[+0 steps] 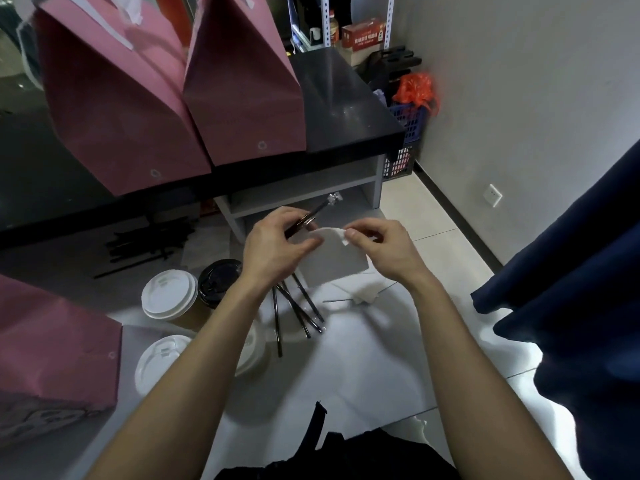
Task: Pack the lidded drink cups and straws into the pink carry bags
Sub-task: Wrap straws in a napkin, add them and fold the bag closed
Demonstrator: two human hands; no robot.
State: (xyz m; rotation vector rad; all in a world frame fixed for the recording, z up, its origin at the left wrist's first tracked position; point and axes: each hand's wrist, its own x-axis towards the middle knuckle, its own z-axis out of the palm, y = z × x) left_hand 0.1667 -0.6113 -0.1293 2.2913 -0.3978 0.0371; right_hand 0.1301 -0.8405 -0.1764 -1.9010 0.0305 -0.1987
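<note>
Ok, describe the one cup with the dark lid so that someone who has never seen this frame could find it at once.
Start at the black counter with pink bags standing on it, then drop to the lower surface in front, left of the person's left forearm. A cluster of lidded cups sits there; the black-lidded cup is the one farthest back, beside a white-lidded cup. It alone has a dark lid; the others show white.

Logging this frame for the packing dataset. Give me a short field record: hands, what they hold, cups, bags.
left hand: left hand grips a bunch of black straws
right hand: right hand pinches a white napkin
cups: white-lidded cup and black-lidded cup upright below the hands; another white lid nearer
bags: two pink bags stand on the black counter; a third at lower left
packed: cannot tell, bag insides hidden
</note>
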